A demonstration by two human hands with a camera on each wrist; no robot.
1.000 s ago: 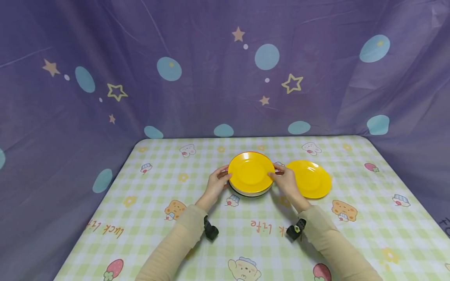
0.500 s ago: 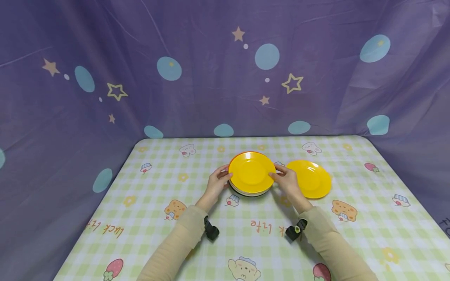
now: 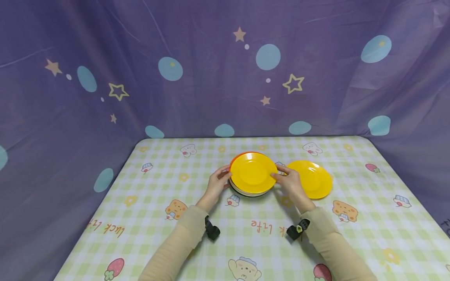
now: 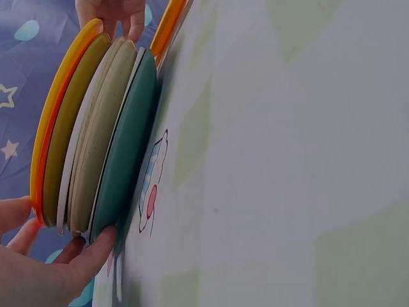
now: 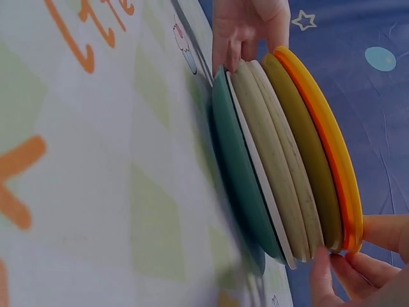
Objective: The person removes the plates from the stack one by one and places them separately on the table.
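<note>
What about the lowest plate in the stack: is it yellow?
No, the left wrist view shows a teal plate at the bottom of the stack, nearest the tablecloth.

The left sleeve [image 3: 174, 249], at seven o'clock in the head view, is long and plain cream-beige, with soft creases in the fabric. It ends in a broad cuff [image 3: 192, 221], a touch greyer than the rest. At the cuff's four o'clock sits a compact black wrist unit [image 3: 213, 232], blocky in shape. The right sleeve [image 3: 340, 253], at five o'clock, matches in colour and cloth, with the same broad band at its end. The black device [image 3: 293, 233] at that band's eight o'clock carries a small yellow-green mark [image 3: 299, 229] with a dark centre. Both hands are bare.
</note>
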